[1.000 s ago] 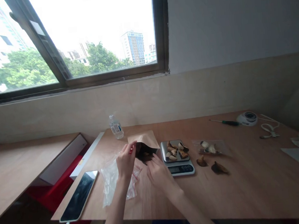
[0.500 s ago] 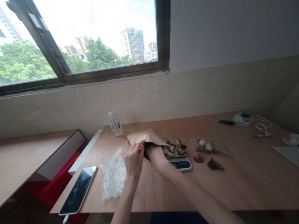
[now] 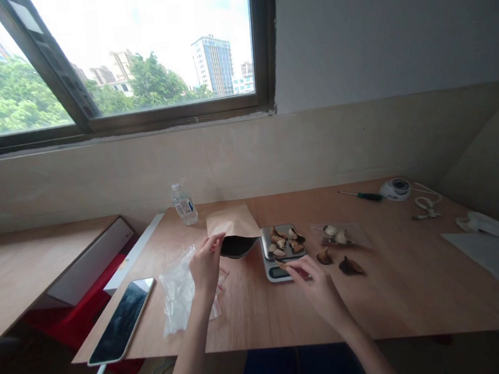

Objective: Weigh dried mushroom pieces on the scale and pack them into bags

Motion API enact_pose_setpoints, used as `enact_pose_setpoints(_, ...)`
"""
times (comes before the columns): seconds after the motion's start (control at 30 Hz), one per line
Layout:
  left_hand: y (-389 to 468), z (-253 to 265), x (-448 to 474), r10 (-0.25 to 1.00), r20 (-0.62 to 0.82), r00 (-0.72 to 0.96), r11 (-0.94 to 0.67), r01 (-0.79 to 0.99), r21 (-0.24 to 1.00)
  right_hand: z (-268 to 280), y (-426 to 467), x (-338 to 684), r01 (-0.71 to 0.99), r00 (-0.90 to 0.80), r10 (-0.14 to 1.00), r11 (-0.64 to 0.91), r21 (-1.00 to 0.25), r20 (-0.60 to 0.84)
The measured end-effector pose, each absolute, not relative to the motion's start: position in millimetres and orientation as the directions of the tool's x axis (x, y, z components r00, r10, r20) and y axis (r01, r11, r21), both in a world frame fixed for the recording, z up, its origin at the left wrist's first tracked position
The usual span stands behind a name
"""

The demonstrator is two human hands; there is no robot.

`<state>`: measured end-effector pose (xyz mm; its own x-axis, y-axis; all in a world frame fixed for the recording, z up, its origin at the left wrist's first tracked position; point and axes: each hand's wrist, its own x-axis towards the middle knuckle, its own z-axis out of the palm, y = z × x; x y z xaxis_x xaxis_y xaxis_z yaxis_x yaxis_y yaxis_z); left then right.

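My left hand (image 3: 207, 260) pinches the near edge of a brown kraft paper bag (image 3: 234, 221), whose dark mouth gapes toward me. Between the thumb and fingers of my right hand (image 3: 312, 279) is a small brown piece of what looks like dried mushroom (image 3: 281, 263), held just over the front of the kitchen scale (image 3: 278, 277). Several similar dried pieces (image 3: 279, 244) lie on the scale's metal plate. To the right, two more brown pieces, one (image 3: 324, 256) nearer and one (image 3: 351, 266) farther, rest on the table. A clear bag (image 3: 342, 236) behind them contains pale pieces.
A crumpled clear plastic bag (image 3: 177, 299) lies left of my left hand, beside a phone (image 3: 122, 321) on a charging cable. Behind stands a water bottle (image 3: 184, 205). Farther right are a screwdriver (image 3: 369, 196), a white camera (image 3: 394, 190) with its cord, and white sheets (image 3: 488, 257).
My right hand has come out of the paper bag and moved right to the scale, a dried piece now in its fingers. The left hand still holds the bag, its mouth now in view.
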<state>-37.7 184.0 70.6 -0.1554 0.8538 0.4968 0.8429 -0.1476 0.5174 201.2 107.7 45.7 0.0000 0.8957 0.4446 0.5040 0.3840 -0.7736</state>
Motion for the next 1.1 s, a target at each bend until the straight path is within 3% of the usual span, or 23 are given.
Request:
enact_pose_setpoints(0.17,194.5,46.9,-55.3,0.912,0.400,-0.093,-0.111,0.882,0.458,23.2,117.9,241.6,0.561,0.133,0.885,0.303,-0.770,0.446)
enact_pose_setpoints(0.3,178.4,34.9,-16.4,0.847,0.520,0.112,-0.354,0.848,0.394,12.5,125.0,261.4,0.542,0.247,0.860,0.259,-0.800,0.446)
enact_pose_setpoints(0.47,166.3,23.6,80.8,0.714,0.447,0.539,-0.679,0.688,0.255,1.8,119.2,266.8,0.497,0.386,0.814,0.213,-0.841,0.434)
enact_pose_setpoints(0.67,185.5,3.3,124.1,0.706,0.406,0.581,-0.663,0.743,0.088,-3.5,101.8,282.6,0.472,0.435,0.822,0.139,-0.870,0.367)
enact_pose_setpoints(0.77,181.5,4.6,122.7,0.693,0.439,0.572,-0.660,0.748,0.068,4.6,109.9,292.2,0.472,0.440,0.830,0.111,-0.875,0.343)
enact_pose_setpoints(0.9,169.8,5.1,131.9,0.661,0.449,0.601,-0.698,0.712,0.076,27.0,140.3,289.1,0.579,0.265,0.862,0.216,-0.786,0.433)
enact_pose_setpoints(1.0,161.9,-5.0,149.4,0.591,0.460,0.663,-0.757,0.652,0.033,43.8,165.4,277.9,0.726,0.000,0.866,0.344,-0.596,0.501)
enact_pose_setpoints(1.1,151.9,-15.0,164.6,0.506,0.465,0.727,-0.829,0.558,0.030,50.1,183.2,266.9,0.844,-0.197,0.863,0.391,-0.368,0.465)
